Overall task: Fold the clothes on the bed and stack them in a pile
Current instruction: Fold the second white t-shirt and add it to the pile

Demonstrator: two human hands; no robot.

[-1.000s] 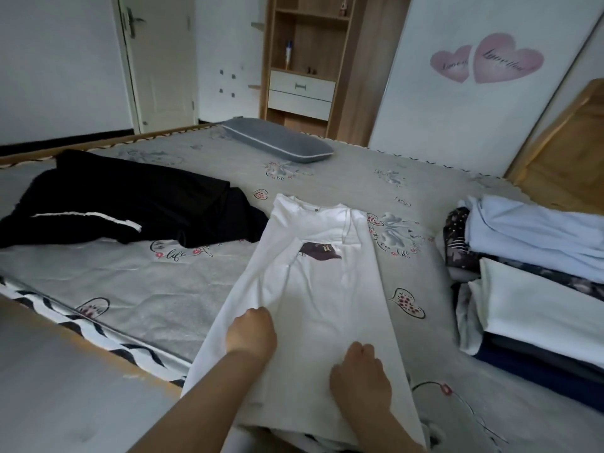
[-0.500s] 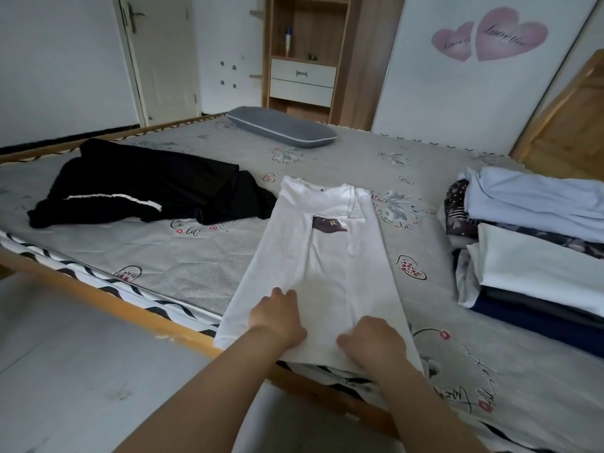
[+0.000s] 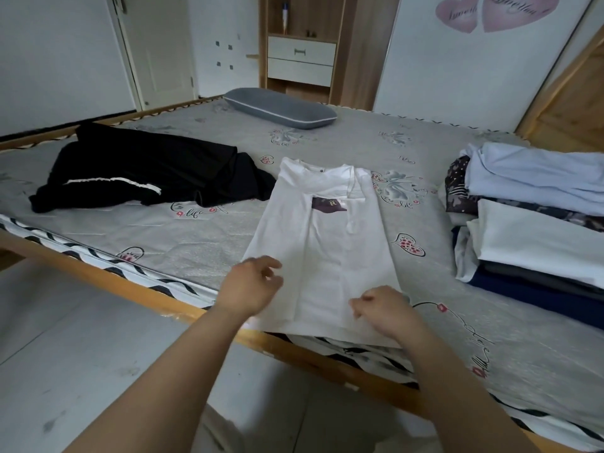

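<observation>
A white T-shirt [image 3: 327,243] with a dark chest print lies on the grey bed [image 3: 202,250], folded into a long narrow strip with its hem at the near edge. My left hand [image 3: 251,286] is over the hem's left corner, fingers loosely curled and holding nothing. My right hand [image 3: 382,308] is over the hem's right corner, fingers also loosely curled; the cloth there lies flat. A black garment with a white stripe [image 3: 143,171] lies unfolded at the left. A pile of folded clothes [image 3: 536,223] sits at the right.
A grey pillow [image 3: 281,107] lies at the far side of the bed. The wooden bed frame [image 3: 130,286] runs along the near edge, with pale floor [image 3: 81,371] below it. A wardrobe with drawers [image 3: 300,60] and a door [image 3: 157,50] stand behind.
Both hands have lifted from pressing flat on the shirt's lower part, and their fingers now curl loosely above the hem. The view has pulled back from the bed.
</observation>
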